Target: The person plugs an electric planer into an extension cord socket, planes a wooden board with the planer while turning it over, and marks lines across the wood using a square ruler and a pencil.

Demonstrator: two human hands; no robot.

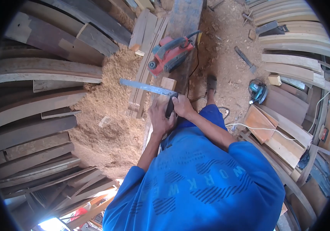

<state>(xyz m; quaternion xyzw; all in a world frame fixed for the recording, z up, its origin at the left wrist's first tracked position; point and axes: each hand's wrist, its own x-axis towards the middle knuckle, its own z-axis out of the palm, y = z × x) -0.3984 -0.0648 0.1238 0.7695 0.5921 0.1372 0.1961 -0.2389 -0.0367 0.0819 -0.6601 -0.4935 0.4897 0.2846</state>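
Observation:
A try square with a metal blade (146, 87) and a dark stock (170, 107) lies across a light piece of wood (168, 83), just in front of my body. My right hand (182, 106) is closed at the stock, its thumb and fingers near the corner where the blade joins. On the near side of the blade, my left hand (160, 116) curls around the wood, with its thumb end close against the stock. The palms cover much of the wood, so its lower part is hidden.
A red electric planer (171, 54) sits on the plank bench (183, 17) beyond my hands. Sawdust covers the floor (107, 119). Boards (38, 101) are stacked on both sides. At right are a teal power tool (257, 91), a hammer-like tool (245, 59) and a white cord (263, 129).

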